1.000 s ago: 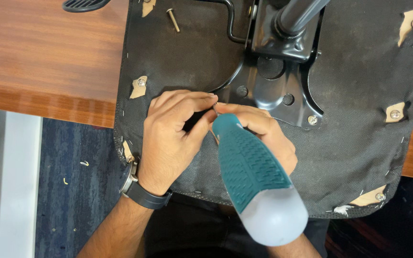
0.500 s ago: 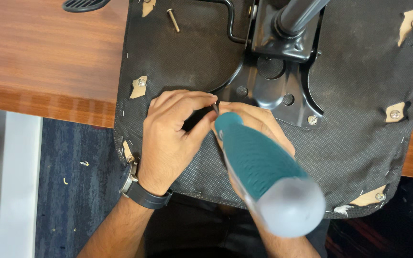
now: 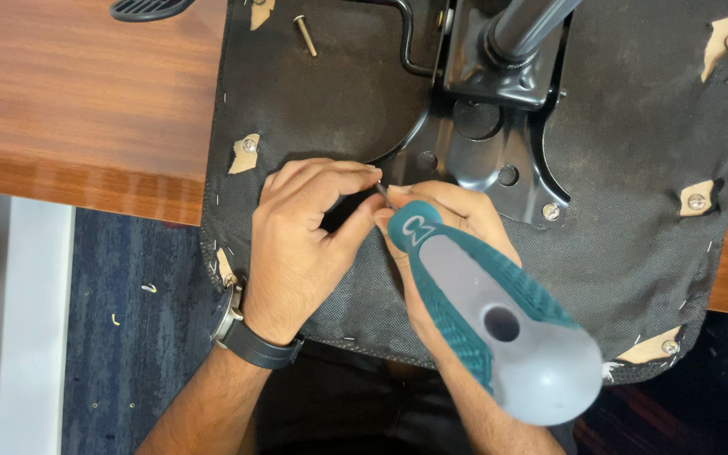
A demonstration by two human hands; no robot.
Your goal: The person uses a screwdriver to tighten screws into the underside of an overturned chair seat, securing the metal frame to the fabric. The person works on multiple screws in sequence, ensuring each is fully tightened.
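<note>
Screwdriver (image 3: 482, 324) tilted rightward since before, teal-grey handle, right hand (image 3: 448, 244) grip closed around it.

Bright even overhead light, soft shadows, mild glare on wood, sharp pic.

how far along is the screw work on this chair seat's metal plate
Looks done: one screw sits in the black metal plate on the upturned chair seat. In hand: the right hand holds a teal and grey screwdriver, its tip meeting the left hand's fingertips at the plate's edge. Left: two plate holes look empty, and a loose bolt lies on the seat.
</note>
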